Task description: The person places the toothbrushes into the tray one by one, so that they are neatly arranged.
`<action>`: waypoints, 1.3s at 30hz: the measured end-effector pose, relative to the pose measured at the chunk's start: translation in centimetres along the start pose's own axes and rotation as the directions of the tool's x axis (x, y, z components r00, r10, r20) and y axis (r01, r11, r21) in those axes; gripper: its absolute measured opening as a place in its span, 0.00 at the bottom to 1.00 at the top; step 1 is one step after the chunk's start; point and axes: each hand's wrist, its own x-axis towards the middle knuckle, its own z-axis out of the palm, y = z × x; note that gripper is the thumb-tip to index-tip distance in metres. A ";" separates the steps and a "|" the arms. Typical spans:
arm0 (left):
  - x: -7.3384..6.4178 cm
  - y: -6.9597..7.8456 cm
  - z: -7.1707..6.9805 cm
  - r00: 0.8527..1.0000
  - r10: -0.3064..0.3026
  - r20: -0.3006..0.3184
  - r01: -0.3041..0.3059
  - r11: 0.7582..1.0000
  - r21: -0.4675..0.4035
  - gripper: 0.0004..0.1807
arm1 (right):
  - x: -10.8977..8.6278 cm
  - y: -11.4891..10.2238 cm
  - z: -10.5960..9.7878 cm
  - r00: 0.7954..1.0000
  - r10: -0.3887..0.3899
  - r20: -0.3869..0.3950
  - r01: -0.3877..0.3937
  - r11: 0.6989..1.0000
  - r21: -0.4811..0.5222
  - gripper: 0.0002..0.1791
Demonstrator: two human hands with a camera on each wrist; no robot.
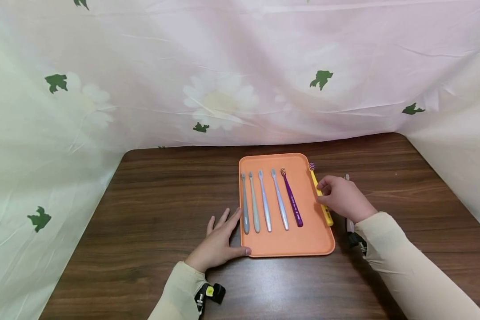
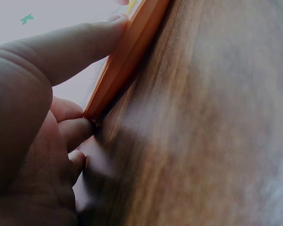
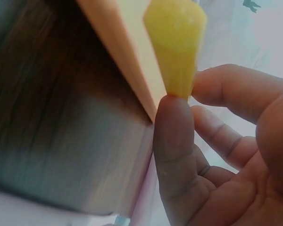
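My right hand (image 1: 346,198) pinches a yellow toothbrush (image 1: 314,179) between thumb and fingertips at the right edge of an orange tray (image 1: 288,246). In the right wrist view, the thick handle end of the yellow toothbrush (image 3: 177,42) sticks out past the fingers. My left hand (image 1: 218,246) rests at the tray's left side, fingers extended along the edge and thumb on the near-left rim. In the tray lie a purple toothbrush (image 1: 293,202), two pale blue toothbrushes (image 1: 281,202), a light green-grey toothbrush (image 1: 254,206) and a darker grey toothbrush (image 1: 246,213), heads pointing away.
The tray lies on a dark wood-grain table (image 1: 164,209). A pink-white flowered cloth (image 1: 224,66) hangs along the far side and both flanks. Each wrist wears a dark strap with a small device (image 1: 214,292).
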 end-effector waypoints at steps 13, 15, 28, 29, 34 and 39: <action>0.1 -0.2 0.1 1.000 -0.002 0.001 0.002 1.000 0.000 0.56 | 0.9 -1.3 1.5 0.997 0.062 0.049 -0.063 0.998 0.029 0.16; 0.1 -0.2 0.1 1.000 -0.003 0.004 0.003 1.000 0.000 0.56 | 1.0 -1.4 1.7 0.996 0.066 0.052 -0.067 0.997 0.026 0.16; 0.0 -0.1 0.0 1.000 -0.004 0.006 0.004 1.000 0.002 0.56 | 1.7 -2.6 2.2 0.992 0.080 0.097 -0.081 0.997 0.009 0.14; 0.0 -0.2 0.0 1.000 -0.005 0.006 0.005 1.000 0.003 0.56 | 1.8 -2.6 2.2 0.991 0.084 0.102 -0.085 0.996 0.008 0.14; 0.0 -0.1 -0.1 1.000 -0.006 0.007 0.006 1.000 0.004 0.56 | 2.2 -2.8 2.4 0.990 0.084 0.117 -0.083 0.996 -0.010 0.15; 0.0 -0.1 -0.1 1.000 -0.003 0.005 0.003 1.000 0.004 0.56 | 2.4 -3.0 2.5 0.990 0.073 0.124 -0.069 0.997 -0.029 0.15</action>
